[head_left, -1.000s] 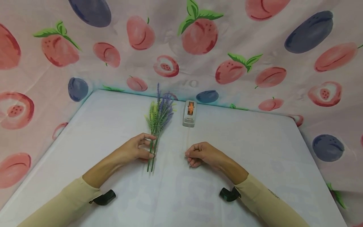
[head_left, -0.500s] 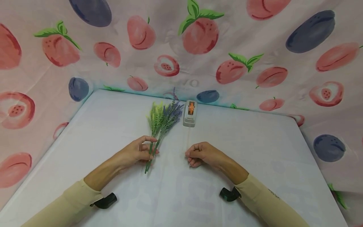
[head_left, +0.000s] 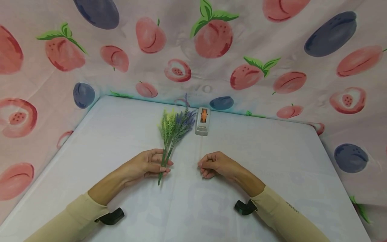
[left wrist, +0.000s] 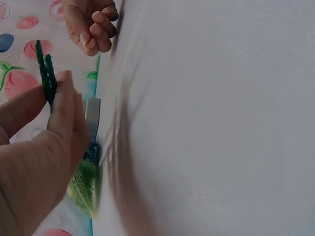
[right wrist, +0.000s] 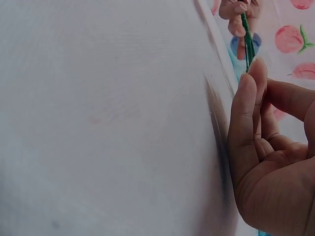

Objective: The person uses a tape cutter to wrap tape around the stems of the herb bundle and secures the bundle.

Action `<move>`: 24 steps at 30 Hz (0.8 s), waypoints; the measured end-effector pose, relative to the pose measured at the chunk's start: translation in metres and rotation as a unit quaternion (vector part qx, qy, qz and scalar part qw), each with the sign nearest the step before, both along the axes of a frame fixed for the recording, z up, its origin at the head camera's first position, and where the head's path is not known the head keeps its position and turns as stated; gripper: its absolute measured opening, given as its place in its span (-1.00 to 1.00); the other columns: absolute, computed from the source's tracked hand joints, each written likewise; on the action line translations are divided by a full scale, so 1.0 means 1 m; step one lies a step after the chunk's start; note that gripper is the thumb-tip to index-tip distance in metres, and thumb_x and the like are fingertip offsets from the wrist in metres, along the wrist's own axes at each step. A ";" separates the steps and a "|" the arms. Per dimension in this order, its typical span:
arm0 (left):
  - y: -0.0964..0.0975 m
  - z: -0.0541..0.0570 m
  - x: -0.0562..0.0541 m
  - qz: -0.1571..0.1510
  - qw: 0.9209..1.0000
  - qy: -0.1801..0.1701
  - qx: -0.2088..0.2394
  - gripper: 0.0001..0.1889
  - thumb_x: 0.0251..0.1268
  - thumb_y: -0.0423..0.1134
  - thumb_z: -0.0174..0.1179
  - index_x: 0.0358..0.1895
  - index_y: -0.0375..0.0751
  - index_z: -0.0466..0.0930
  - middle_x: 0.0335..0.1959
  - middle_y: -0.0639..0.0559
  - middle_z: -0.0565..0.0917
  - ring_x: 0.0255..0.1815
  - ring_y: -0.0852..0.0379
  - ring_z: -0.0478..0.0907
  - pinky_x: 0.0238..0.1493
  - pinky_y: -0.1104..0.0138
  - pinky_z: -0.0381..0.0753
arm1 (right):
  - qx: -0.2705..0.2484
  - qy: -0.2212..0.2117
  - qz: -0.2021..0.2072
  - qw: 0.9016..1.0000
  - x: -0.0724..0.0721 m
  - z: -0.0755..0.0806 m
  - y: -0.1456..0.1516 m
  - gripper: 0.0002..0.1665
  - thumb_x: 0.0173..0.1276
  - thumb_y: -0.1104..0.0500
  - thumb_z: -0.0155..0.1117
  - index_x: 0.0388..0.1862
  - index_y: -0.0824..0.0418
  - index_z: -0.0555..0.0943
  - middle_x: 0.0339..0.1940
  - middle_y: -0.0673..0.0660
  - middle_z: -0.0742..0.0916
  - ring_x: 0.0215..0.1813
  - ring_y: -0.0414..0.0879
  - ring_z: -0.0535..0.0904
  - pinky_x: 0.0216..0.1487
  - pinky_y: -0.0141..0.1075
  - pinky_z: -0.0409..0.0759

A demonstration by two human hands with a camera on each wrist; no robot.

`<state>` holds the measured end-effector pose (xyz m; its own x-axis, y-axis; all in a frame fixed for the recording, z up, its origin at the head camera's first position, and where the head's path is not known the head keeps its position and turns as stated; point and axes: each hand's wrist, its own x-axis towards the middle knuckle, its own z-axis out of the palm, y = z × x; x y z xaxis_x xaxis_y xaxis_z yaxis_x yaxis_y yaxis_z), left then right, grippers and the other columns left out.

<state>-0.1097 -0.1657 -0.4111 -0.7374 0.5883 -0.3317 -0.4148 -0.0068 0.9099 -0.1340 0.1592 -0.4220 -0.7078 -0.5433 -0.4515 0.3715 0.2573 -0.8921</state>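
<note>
My left hand (head_left: 144, 165) pinches the green stems (head_left: 159, 178) of artificial flowers between thumb and fingers, a little above the white table. Yellow-green sprigs (head_left: 167, 124) and purple lavender (head_left: 185, 121) fan out at the top, pointing away from me. In the left wrist view the stem ends (left wrist: 47, 73) stick out past the thumb. My right hand (head_left: 218, 164) pinches the near end of a faint clear tape strip (head_left: 200, 148) with thumb and fingertip. That strip runs back to a grey tape dispenser (head_left: 202, 129) with an orange wheel, just right of the lavender.
A white cloth-covered table (head_left: 266, 151) spreads around both hands. Behind and beside it hangs a pink fruit-print curtain (head_left: 211, 74). Black wrist cameras (head_left: 112, 216) hang under both sleeves, close to the tabletop.
The flower heads have swung right towards the dispenser, and the yellow-green and purple sprigs have spread apart. My left fingers have shifted along the stems, bringing them together. The right hand stays still.
</note>
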 end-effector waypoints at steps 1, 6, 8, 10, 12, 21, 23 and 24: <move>0.000 0.000 0.000 -0.004 1.000 -0.005 0.002 -0.14 0.41 -0.47 0.19 0.62 -0.33 -0.16 0.32 -0.34 0.50 0.13 -0.08 0.66 0.12 0.09 0.66 | 0.000 -0.001 -0.001 1.000 0.000 0.000 0.000 -0.73 0.54 0.23 0.19 -0.03 0.46 0.63 -0.37 0.10 0.72 -0.38 -0.18 0.70 -0.21 -0.29 0.72; -0.001 0.000 0.000 -0.023 1.000 -0.007 0.000 -0.19 0.37 -0.47 0.23 0.58 -0.32 -0.02 0.27 -0.27 0.52 0.11 -0.18 0.64 0.06 0.01 0.68 | 0.002 -0.003 -0.005 1.000 0.000 0.000 0.000 -0.75 0.54 0.23 0.19 -0.05 0.44 0.64 -0.37 0.11 0.73 -0.38 -0.18 0.70 -0.22 -0.29 0.72; 0.000 0.000 0.000 -0.029 1.000 0.000 0.000 -0.25 0.36 -0.50 0.21 0.54 -0.37 0.05 0.26 -0.31 0.52 0.14 -0.22 0.62 0.07 0.02 0.68 | 0.003 -0.004 -0.006 1.000 0.000 0.000 -0.001 -0.76 0.53 0.23 0.20 -0.06 0.43 0.64 -0.37 0.11 0.73 -0.39 -0.18 0.70 -0.23 -0.29 0.72; 0.000 0.000 0.000 -0.032 0.999 0.007 0.001 -0.26 0.33 -0.53 0.19 0.52 -0.40 0.06 0.22 -0.32 0.55 0.17 -0.26 0.60 0.10 0.03 0.66 | 0.003 -0.002 -0.007 1.000 0.001 -0.001 -0.001 -0.76 0.53 0.22 0.21 -0.06 0.42 0.65 -0.37 0.11 0.73 -0.39 -0.18 0.70 -0.23 -0.29 0.72; 0.000 -0.001 -0.001 -0.036 0.999 0.019 0.001 -0.28 0.29 -0.56 0.17 0.50 -0.45 0.08 0.18 -0.31 0.58 0.17 -0.26 0.60 0.13 0.06 0.65 | 0.004 -0.001 -0.007 1.000 0.001 -0.001 -0.001 -0.75 0.53 0.22 0.22 -0.06 0.42 0.65 -0.37 0.11 0.73 -0.39 -0.18 0.70 -0.23 -0.29 0.72; 0.008 0.004 -0.005 -0.035 0.998 0.046 0.008 -0.35 0.30 -0.57 0.18 0.45 -0.46 0.20 0.17 -0.34 0.58 0.17 -0.29 0.61 0.14 0.06 0.64 | 0.004 0.000 -0.005 1.000 0.000 0.000 -0.002 -0.73 0.53 0.20 0.22 -0.03 0.43 0.65 -0.35 0.12 0.72 -0.37 -0.16 0.71 -0.23 -0.28 0.72; 0.011 0.006 -0.007 -0.032 0.999 0.043 0.008 -0.35 0.33 -0.56 0.18 0.48 -0.41 0.21 0.19 -0.32 0.57 0.19 -0.33 0.60 0.12 0.04 0.65 | 0.004 -0.001 -0.005 1.000 0.000 0.000 -0.003 -0.73 0.53 0.21 0.22 -0.02 0.43 0.64 -0.35 0.12 0.72 -0.37 -0.16 0.71 -0.23 -0.28 0.72; 0.012 0.007 -0.007 -0.031 0.999 0.040 0.008 -0.34 0.34 -0.55 0.18 0.49 -0.38 0.21 0.21 -0.31 0.57 0.20 -0.35 0.59 0.11 0.03 0.66 | 0.004 0.001 -0.003 1.000 0.000 0.000 -0.003 -0.72 0.53 0.21 0.22 -0.02 0.44 0.64 -0.35 0.12 0.72 -0.37 -0.16 0.70 -0.23 -0.29 0.72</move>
<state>-0.1172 -0.1537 -0.4043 -0.7231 0.6386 -0.2632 -0.3404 0.0021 0.9403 -0.1337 0.1566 -0.4223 -0.7125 -0.5345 -0.4546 0.3714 0.2623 -0.8906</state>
